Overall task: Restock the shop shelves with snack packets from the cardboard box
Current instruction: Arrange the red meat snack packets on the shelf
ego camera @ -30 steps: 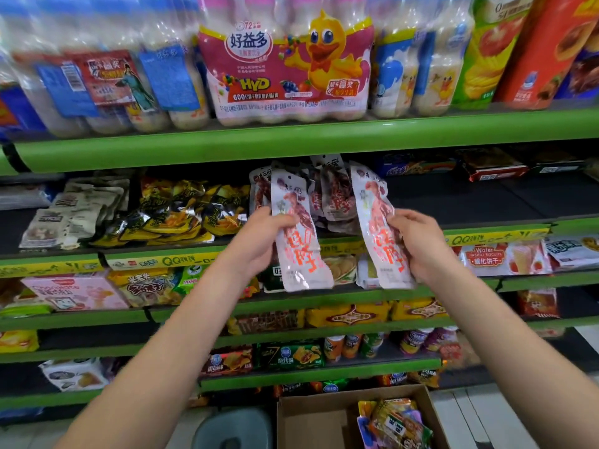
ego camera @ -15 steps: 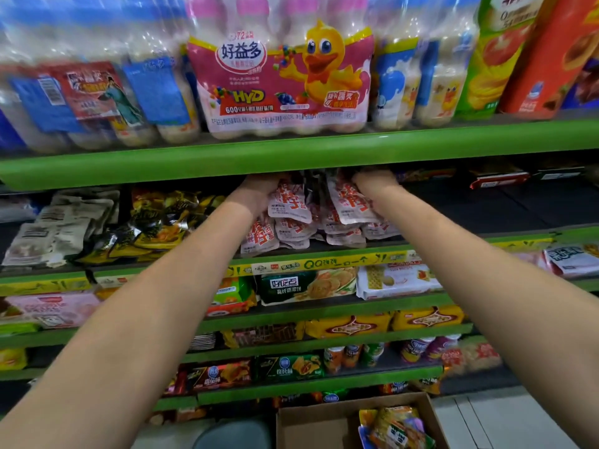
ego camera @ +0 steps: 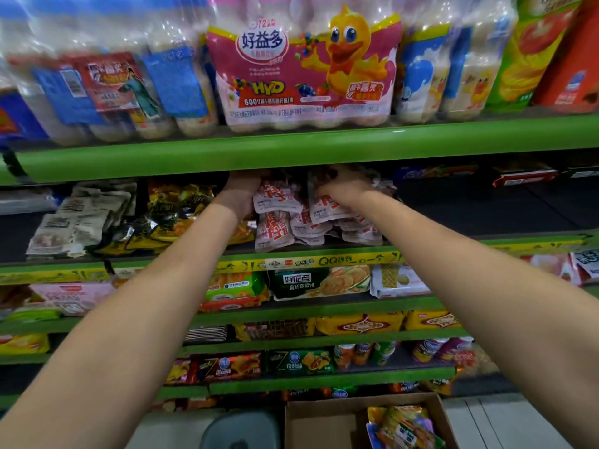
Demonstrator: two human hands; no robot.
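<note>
Both my arms reach into the second shelf, under the green shelf edge point(ego camera: 291, 150). My left hand point(ego camera: 240, 196) grips the left side of a white-and-red snack packet point(ego camera: 277, 197); its fingertips are hidden by the shelf edge. My right hand point(ego camera: 343, 186) curls over the top of a second packet of the same kind point(ego camera: 327, 205). Both packets sit on top of a pile of the same packets point(ego camera: 291, 228) at the shelf's front. The cardboard box point(ego camera: 321, 426) stands on the floor below, with several colourful packets point(ego camera: 405, 426) in its right half.
Bottled drink multipacks point(ego camera: 304, 69) fill the top shelf. Yellow-black packets point(ego camera: 168, 215) and pale packets point(ego camera: 81, 218) lie left of the pile; the shelf right of it is dark and mostly bare point(ego camera: 486, 209). Biscuit packs point(ego camera: 317, 283) line lower shelves. A grey stool point(ego camera: 243, 429) stands beside the box.
A second ago I held the two packets in front of the shelf. Both hands have since carried them up and back onto the pile, and they have edged closer together.
</note>
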